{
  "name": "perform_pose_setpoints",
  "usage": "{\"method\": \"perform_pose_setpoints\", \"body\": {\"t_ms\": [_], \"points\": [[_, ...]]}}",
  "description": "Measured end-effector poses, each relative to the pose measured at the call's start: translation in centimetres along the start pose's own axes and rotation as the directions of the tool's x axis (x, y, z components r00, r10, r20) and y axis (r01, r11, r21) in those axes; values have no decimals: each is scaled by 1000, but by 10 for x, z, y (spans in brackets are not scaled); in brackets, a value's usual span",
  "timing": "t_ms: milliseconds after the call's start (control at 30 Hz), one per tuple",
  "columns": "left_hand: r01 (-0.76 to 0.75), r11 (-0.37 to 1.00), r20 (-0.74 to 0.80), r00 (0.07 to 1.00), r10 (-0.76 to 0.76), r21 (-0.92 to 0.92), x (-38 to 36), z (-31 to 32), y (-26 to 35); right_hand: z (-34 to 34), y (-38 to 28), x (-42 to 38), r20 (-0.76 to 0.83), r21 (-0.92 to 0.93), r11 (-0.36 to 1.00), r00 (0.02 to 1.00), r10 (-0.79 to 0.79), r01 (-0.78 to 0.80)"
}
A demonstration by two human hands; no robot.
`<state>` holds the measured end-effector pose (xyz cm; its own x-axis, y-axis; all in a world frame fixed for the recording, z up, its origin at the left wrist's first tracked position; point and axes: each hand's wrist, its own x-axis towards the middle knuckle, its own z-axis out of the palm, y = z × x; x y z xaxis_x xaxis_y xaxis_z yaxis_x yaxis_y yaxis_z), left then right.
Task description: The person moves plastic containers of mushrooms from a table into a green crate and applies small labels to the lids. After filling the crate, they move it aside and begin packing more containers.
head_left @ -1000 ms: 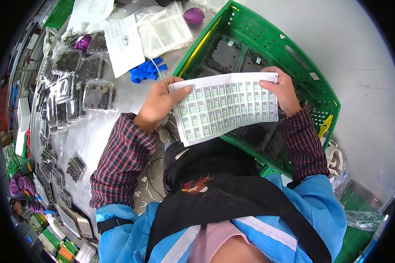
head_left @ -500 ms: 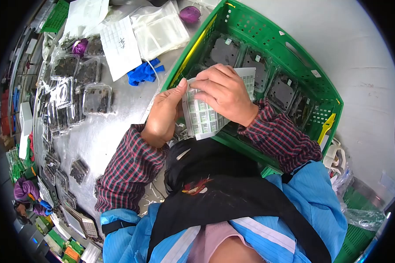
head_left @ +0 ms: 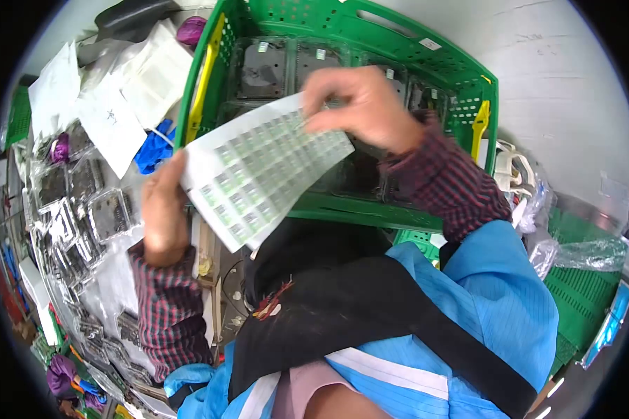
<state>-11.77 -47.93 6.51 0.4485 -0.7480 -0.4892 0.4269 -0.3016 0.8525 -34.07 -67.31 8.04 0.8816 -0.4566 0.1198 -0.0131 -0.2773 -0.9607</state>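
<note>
A sheet of small green-and-white labels (head_left: 258, 174) is stretched out in front of the green crate (head_left: 342, 211). My left hand (head_left: 164, 213) pinches its left edge between thumb and fingers. My right hand (head_left: 360, 108) is at the sheet's upper right, thumb and forefinger curled together and blurred; whether a label is between them cannot be made out. Behind the sheet, clear plastic packs with dark contents (head_left: 262, 68) lie in the crate, with small labels on several of them.
On the metal table at left are many clear packs (head_left: 108, 213), blue gloves (head_left: 154, 148) and white papers (head_left: 108, 119). Another green crate (head_left: 569, 300) stands at lower right beside plastic wrap. A co-worker in purple sleeves (head_left: 61, 373) is at lower left.
The view has shifted, so crate and table sit differently. My hands have moved apart, and the label sheet is now spread wide and tilted between them. My left hand holds its left edge.
</note>
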Motion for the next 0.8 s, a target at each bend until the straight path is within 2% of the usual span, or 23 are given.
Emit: {"method": "perform_pose_setpoints", "body": {"t_ms": [67,133,200,233,267,333,367,400,467,500,533,567,633,667,700,733,767,800], "points": [[-4,1000,65,998,5,-26,-10,-16,10,-42,25,-34,-55,82,967,967,247,-242],[-8,998,99,995,14,-60,-15,-49,4,-64,67,-79,-23,12,886,885,464,-464],[37,980,72,997,-23,-196,-25,-65,2,-60,107,-115,-42,-131,842,852,523,-523],[40,981,110,994,-19,-192,-27,-81,0,-51,117,-123,-68,-205,814,837,542,-544],[51,969,129,991,-19,-243,-29,-91,-1,-41,131,-130,-73,-201,814,836,543,-546],[45,937,115,993,-5,-346,-34,-116,-9,-27,154,-138,-202,-482,761,900,385,-434],[14,931,93,995,21,-364,-38,-121,-9,-27,159,-140,-310,-592,733,934,177,-335],[21,910,116,993,30,-414,-43,-134,-12,-35,161,-144,-312,-588,736,934,177,-336],[23,896,58,998,3,-444,-53,-169,-20,-64,154,-162,-458,-626,661,881,118,-414],[5,895,107,993,48,-446,-59,-183,-24,-76,144,-171,-459,-626,660,880,120,-416],[-38,892,-1,999,42,-451,-65,-196,-31,-89,129,-179,-337,-527,621,813,475,-581],[-43,889,54,996,76,-456,-70,-205,-37,-100,118,-187,-153,-459,514,635,758,-725],[-57,865,108,986,128,-499,-81,-216,-60,-99,133,-211,-175,-666,434,693,700,-607],[-84,846,91,984,155,-527,-90,-222,-70,-95,152,-226,-243,-781,362,782,574,-508],[-120,786,-465,855,-228,-606,-98,-202,-64,-90,148,-223,-293,-724,372,747,596,-581],[-91,967,-406,914,-14,-239,-115,-294,-131,-86,129,-204,-369,-611,386,680,633,-691],[-40,733,-221,963,-153,-679,-124,-336,-179,-91,133,-210,-359,-526,540,747,559,-657],[-113,957,-661,744,-97,-268,-136,-269,-139,-95,147,-221,-468,-405,554,686,558,-727]]}}
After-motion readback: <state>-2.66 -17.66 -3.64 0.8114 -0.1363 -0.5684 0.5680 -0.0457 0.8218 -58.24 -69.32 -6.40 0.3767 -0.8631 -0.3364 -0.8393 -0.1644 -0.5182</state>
